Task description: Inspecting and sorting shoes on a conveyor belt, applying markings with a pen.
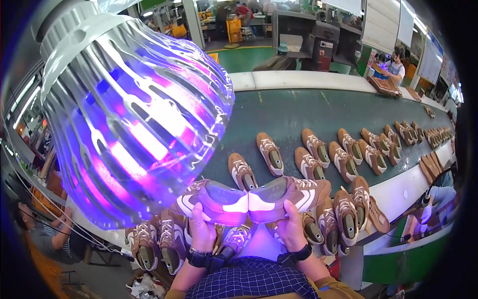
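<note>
Left hand grips a brown shoe with white stripes; right hand grips its brown, white-striped twin. Both lie sideways ahead of the wrists, heel to heel, toes outward (left one's nearer the purple, ribbed lamp).

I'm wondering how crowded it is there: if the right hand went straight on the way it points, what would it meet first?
Beyond the held shoe, the right hand would probably meet another brown shoe on the green belt, though depth is unclear and it might pass above.
</note>
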`<control>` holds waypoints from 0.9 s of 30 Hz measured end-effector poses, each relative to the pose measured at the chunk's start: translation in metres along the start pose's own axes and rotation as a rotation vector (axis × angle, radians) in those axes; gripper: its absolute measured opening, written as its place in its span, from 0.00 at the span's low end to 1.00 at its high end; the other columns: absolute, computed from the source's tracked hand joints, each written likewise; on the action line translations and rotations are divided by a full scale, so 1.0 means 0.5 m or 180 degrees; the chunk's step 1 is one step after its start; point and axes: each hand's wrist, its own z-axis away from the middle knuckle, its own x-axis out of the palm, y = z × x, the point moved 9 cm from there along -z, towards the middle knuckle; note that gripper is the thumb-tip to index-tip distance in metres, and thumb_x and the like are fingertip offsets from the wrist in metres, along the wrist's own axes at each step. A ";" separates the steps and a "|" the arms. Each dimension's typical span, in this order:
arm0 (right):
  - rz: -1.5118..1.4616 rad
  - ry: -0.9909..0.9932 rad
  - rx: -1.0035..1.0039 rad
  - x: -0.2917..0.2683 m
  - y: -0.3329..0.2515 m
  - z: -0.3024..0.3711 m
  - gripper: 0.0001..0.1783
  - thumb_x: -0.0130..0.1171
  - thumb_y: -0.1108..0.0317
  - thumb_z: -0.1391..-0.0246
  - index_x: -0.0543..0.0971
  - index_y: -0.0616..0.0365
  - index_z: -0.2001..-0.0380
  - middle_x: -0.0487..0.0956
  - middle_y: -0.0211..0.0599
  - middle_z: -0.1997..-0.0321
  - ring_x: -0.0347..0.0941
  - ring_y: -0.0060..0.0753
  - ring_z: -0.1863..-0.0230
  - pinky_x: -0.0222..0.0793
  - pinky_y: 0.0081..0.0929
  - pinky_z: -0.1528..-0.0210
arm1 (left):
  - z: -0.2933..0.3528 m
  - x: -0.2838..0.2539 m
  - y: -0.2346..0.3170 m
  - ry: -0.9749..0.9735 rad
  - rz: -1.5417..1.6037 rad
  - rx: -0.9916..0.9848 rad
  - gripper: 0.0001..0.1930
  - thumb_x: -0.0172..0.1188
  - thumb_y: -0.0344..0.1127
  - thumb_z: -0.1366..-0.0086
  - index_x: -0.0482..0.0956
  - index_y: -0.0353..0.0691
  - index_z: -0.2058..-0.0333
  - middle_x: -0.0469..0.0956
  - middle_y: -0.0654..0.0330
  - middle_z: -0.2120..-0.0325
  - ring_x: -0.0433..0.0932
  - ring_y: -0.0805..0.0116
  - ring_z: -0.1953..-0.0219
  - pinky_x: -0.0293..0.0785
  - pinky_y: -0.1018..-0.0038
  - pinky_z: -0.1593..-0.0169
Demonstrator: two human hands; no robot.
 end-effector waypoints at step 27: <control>-0.0541 0.0079 0.1327 -0.002 0.077 0.031 0.31 0.45 0.48 0.44 0.64 0.58 0.44 0.71 0.49 0.48 0.72 0.48 0.50 0.70 0.41 0.48 | 0.085 0.057 -0.140 -0.0918 0.0381 -0.2470 0.27 0.42 0.52 0.36 0.65 0.42 0.44 0.72 0.56 0.51 0.74 0.62 0.52 0.72 0.66 0.49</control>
